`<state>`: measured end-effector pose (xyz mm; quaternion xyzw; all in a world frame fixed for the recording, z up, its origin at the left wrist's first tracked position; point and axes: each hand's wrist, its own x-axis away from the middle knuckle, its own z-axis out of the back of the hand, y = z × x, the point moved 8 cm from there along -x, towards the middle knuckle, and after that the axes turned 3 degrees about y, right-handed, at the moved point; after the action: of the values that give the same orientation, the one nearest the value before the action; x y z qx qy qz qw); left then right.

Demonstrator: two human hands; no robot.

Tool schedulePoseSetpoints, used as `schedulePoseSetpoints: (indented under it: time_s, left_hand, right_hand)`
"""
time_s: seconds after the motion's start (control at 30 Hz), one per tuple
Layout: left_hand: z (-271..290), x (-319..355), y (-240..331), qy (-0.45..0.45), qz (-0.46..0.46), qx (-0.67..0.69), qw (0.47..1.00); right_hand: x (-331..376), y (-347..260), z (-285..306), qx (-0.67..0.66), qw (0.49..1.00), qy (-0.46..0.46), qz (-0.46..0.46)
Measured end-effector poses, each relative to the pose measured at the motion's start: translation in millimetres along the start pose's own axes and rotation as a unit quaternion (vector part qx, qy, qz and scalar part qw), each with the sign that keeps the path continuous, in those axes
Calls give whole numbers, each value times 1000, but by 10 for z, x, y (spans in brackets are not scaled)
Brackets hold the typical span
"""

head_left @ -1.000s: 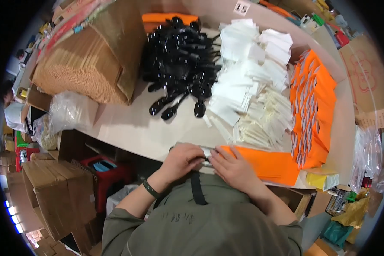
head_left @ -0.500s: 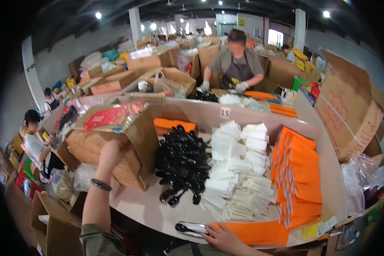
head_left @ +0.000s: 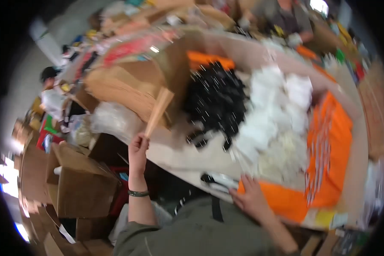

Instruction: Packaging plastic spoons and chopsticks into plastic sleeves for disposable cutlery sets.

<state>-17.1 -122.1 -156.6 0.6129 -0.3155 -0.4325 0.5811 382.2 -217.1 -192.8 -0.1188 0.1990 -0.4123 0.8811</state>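
Observation:
My left hand (head_left: 138, 146) is closed on the lower end of a flat, narrow tan strip (head_left: 160, 109); blur hides whether it is wood or paper. Beside it is a carton (head_left: 179, 55) packed with tan strips (head_left: 126, 83). My right hand (head_left: 252, 197) lies with fingers spread over the left end of an orange sleeve (head_left: 281, 198) at the table's near edge. By its fingertips, a black spoon (head_left: 208, 178) lies with a pale, shiny piece. Heaped black spoons (head_left: 215, 100) are farther off, next to white packets (head_left: 262, 106) and cream-coloured slips (head_left: 283, 158).
Overlapping orange sleeves (head_left: 335, 149) line the table's right side, inside its raised rim (head_left: 243, 47). A clear plastic bag (head_left: 115, 119) hangs by the carton. An open cardboard box (head_left: 87, 183) stands at the lower left. Two people work beyond the table.
My left hand has come away from the carton toward me, now with a tan strip in it. My right hand stays at the orange sleeve. The view has swung down and left.

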Motion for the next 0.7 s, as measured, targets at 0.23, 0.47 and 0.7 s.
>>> schedulePoseSetpoints:
  time_s: [0.23, 0.47, 0.7]
  left_hand:
    - [-901, 659, -362, -377, 19, -315, 871]
    - [-1774, 1226, -263, -358, -40, -311, 879]
    - [-2003, 1425, -246, -319, -50, -272, 907]
  right_hand:
    - [-49, 10, 40, -11, 999, -37, -21]
    - [-139, -151, 32, -36, 999, 2, -5]
    - [-113, -20, 106, -2, 996, 29, -80]
